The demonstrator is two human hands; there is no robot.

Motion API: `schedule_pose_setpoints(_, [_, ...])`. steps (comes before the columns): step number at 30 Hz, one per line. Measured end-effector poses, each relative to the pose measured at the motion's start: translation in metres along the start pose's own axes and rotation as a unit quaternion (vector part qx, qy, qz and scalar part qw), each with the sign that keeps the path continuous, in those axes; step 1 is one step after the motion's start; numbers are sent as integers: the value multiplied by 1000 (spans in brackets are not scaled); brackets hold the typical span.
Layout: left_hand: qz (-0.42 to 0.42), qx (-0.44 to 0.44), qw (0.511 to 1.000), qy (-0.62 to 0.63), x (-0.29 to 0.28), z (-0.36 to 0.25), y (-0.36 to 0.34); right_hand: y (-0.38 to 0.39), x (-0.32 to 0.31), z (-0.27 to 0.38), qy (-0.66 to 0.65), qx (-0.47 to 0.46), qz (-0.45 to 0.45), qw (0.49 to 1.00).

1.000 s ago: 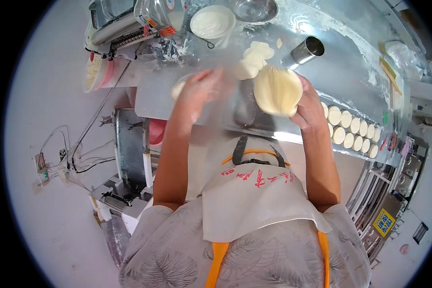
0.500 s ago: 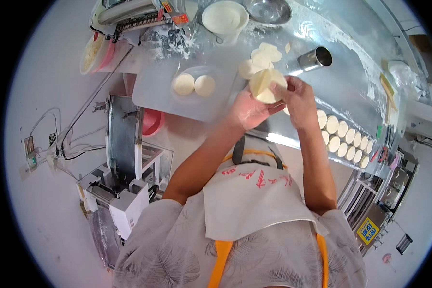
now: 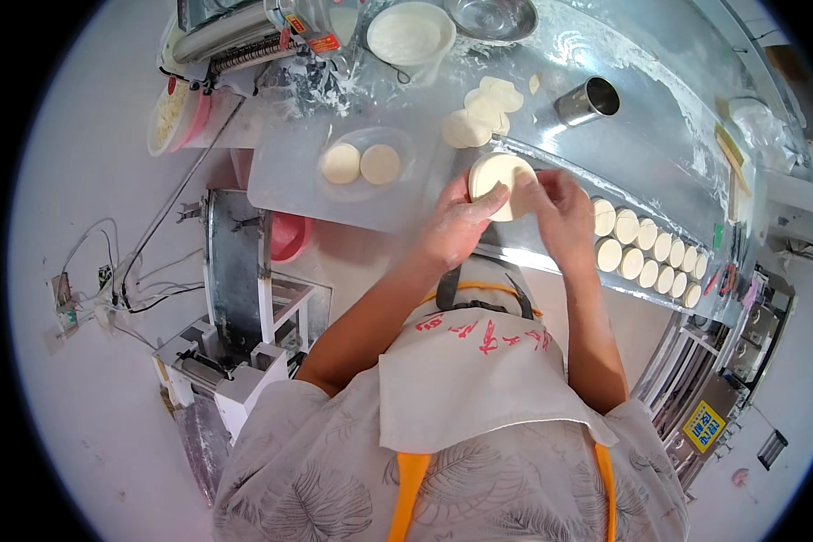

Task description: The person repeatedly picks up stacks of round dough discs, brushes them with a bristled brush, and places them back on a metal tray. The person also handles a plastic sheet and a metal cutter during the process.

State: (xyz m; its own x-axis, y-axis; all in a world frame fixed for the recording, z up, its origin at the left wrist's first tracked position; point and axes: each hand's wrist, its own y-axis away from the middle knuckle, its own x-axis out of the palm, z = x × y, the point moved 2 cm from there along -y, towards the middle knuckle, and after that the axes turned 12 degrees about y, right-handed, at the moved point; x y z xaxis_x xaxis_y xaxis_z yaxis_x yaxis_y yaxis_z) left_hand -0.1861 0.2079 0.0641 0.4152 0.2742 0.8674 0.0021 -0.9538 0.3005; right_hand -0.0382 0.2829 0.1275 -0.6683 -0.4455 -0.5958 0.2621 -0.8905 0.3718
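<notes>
Between my two hands, above the near edge of the metal table, is a stack of round dough wrappers (image 3: 495, 173), pale and floury. My left hand (image 3: 456, 221) grips the stack from the left, thumb across its face. My right hand (image 3: 560, 212) has its fingers and thumb on the stack's right edge. Just beyond, loose dough wrappers (image 3: 484, 110) overlap on the table. To the right of my right hand stand two rows of dough wrapper stacks (image 3: 630, 262). Two more round stacks (image 3: 361, 164) sit on a translucent sheet at left.
A steel cylinder cutter (image 3: 589, 101) lies toward the back right. At the back are a white bowl of flour (image 3: 411, 34) and a metal bowl (image 3: 492, 18). A roller machine (image 3: 244, 41) stands at back left, by a pink-rimmed tub (image 3: 176, 117). Flour dusts the table.
The wrappers in my hands were partly fanned or folded and are now one even stack, lowered slightly toward me. My left thumb has come across its face.
</notes>
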Motion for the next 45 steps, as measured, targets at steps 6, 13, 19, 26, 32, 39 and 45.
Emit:
schedule_pose_setpoints(6, [-10, -105, 988, -115, 21, -11, 13, -12, 2, -31, -383, 65, 246, 888])
schedule_pose_setpoints(13, [-121, -153, 929, -314, 29, -41, 21, 14, -7, -20, -186, -33, 124, 974])
schedule_pose_setpoints(19, [-115, -157, 932, -306, -26, -56, 21, 13, -67, -2, -340, -109, 62, 932])
schedule_pose_setpoints(26, [-23, -218, 972, 85, -9, 27, -11, 13, -54, 5, -161, -74, -15, 984])
schedule_pose_setpoints(32, [73, -161, 937, 300, 26, 34, -22, 15, -19, 10, -185, -30, -24, 982])
schedule_pose_setpoints(39, [97, -54, 994, 18, 49, 18, 14, 30, -22, 13, -127, -27, -62, 990])
schedule_pose_setpoints(45, [128, 37, 971, -201, 80, -22, 31, 45, -35, 12, -108, -245, -149, 952])
